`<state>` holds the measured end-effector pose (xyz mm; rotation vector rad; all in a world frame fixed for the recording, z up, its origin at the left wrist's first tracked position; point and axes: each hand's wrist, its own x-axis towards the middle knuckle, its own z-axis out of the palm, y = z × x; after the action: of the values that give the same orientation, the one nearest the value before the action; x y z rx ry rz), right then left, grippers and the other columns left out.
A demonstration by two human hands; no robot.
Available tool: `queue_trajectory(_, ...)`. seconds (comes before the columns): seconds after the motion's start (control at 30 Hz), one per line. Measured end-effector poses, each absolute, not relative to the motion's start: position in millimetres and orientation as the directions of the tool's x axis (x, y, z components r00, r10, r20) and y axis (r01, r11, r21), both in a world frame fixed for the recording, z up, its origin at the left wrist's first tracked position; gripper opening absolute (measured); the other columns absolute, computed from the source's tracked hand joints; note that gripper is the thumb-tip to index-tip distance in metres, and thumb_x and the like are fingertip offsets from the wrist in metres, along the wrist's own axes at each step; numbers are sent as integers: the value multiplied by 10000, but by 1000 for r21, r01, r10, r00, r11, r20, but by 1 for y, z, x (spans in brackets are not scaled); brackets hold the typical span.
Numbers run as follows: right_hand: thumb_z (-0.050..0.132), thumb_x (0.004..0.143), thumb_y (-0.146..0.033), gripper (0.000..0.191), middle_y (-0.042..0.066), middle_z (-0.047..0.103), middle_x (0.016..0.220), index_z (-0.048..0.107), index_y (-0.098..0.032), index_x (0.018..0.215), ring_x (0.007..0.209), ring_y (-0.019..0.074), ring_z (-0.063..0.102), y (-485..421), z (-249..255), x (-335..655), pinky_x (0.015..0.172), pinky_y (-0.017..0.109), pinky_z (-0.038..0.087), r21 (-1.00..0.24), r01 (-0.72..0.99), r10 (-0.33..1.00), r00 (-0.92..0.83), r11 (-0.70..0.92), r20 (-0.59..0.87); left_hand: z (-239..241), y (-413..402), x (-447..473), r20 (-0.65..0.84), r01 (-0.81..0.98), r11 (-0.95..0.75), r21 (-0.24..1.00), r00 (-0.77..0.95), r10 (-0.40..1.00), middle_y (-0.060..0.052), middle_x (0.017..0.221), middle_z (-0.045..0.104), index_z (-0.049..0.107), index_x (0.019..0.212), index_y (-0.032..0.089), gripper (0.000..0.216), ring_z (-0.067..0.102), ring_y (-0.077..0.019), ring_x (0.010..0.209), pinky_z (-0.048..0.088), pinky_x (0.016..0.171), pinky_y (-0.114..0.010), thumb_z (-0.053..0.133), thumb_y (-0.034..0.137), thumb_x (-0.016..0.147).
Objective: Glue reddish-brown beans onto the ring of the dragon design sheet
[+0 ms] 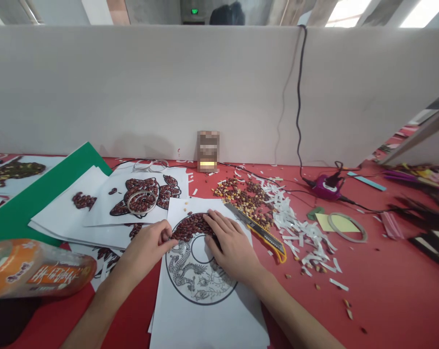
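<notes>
While the left fingers (164, 229) curl, grasp unclear, right fingers (220, 225) spread flat across beans (189, 226).

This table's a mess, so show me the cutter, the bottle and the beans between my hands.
Cutter (258, 229): head view, middle of its body.
Bottle (41, 271): head view, on its label.
Beans (191, 226): head view, middle of the dark red arc.

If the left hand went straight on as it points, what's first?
Most likely the dark red beans on the printed ring, just ahead of the left hand, with the right hand beyond. Depth is unclear, so it might pass above them.
</notes>
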<state>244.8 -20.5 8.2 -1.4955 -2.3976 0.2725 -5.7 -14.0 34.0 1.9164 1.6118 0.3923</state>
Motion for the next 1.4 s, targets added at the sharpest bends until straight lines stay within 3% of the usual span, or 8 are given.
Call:
queue_trajectory(0.23, 455, 1021, -296, 510, 95, 399, 1612, 467, -201, 1521, 1500, 248, 357, -20, 10, 244, 1197, 474, 358, -327, 834, 896, -411, 444, 168, 46, 27, -1, -351, 904, -19, 428, 186, 918, 33, 609, 592, 564, 656, 207, 286, 537, -158, 598, 303, 557, -274, 810, 350, 634)
queue_trajectory(0.4, 449, 1022, -291, 510, 93, 410, 1606, 466, -193, 1522, 1499, 249, 358, -20, 9, 244, 1196, 475, 365, -326, 832, 893, -413, 449, 177, 63, 43, 9, -519, 950, -27, 312, 194, 833, 24, 530, 567, 574, 588, 204, 271, 525, -161, 550, 321, 548, -286, 830, 295, 596)
queue_trajectory(0.47, 457, 1021, -296, 515, 91, 408, 1608, 463, -187, 1524, 1495, 250, 365, -20, 8, 245, 1193, 470, 368, -321, 835, 894, -410, 448, 180, 71, 44, 12, -473, 950, -85, 301, 226, 852, 8, 587, 611, 590, 622, 203, 233, 548, -168, 584, 329, 562, -287, 801, 296, 650)
queue_trajectory(0.6, 467, 1018, -294, 516, 87, 403, 1611, 464, -191, 1524, 1492, 247, 369, -21, 7, 246, 1192, 462, 368, -322, 833, 892, -413, 451, 183, 75, 51, 23, -171, 875, -253, 412, 347, 922, -35, 815, 714, 644, 795, 208, 127, 627, -190, 758, 404, 676, -287, 569, 252, 887)
queue_trajectory(0.67, 464, 1020, -296, 518, 91, 396, 1615, 460, -188, 1526, 1496, 245, 362, -21, 8, 247, 1193, 459, 367, -325, 831, 892, -415, 452, 180, 69, 58, 30, -87, 835, -359, 417, 430, 899, -57, 881, 725, 657, 824, 198, 120, 651, -202, 830, 435, 744, -292, 553, 179, 882)
queue_trajectory(1.0, 457, 1028, -310, 519, 87, 377, 1626, 449, -187, 1533, 1503, 242, 345, -22, 9, 247, 1208, 453, 331, -348, 825, 896, -413, 445, 166, 46, 78, 44, -62, 816, -470, 335, 517, 854, -71, 830, 669, 632, 745, 189, 149, 634, -229, 813, 437, 739, -316, 555, 69, 789)
queue_trajectory(1.17, 453, 1033, -312, 515, 82, 375, 1628, 446, -188, 1533, 1506, 240, 339, -21, 9, 248, 1202, 448, 334, -348, 825, 895, -414, 445, 165, 59, 52, 30, -24, 777, -432, 458, 497, 867, -6, 768, 647, 612, 754, 205, 74, 608, -180, 736, 437, 709, -291, 596, 133, 762)
queue_trajectory(1.4, 452, 1032, -315, 514, 85, 385, 1622, 452, -188, 1530, 1499, 246, 353, -21, 8, 247, 1199, 462, 339, -350, 824, 895, -414, 445, 165, 50, -7, 7, 24, 759, -470, 451, 516, 856, -10, 885, 633, 598, 840, 223, 105, 585, -185, 849, 438, 776, -310, 521, 175, 894)
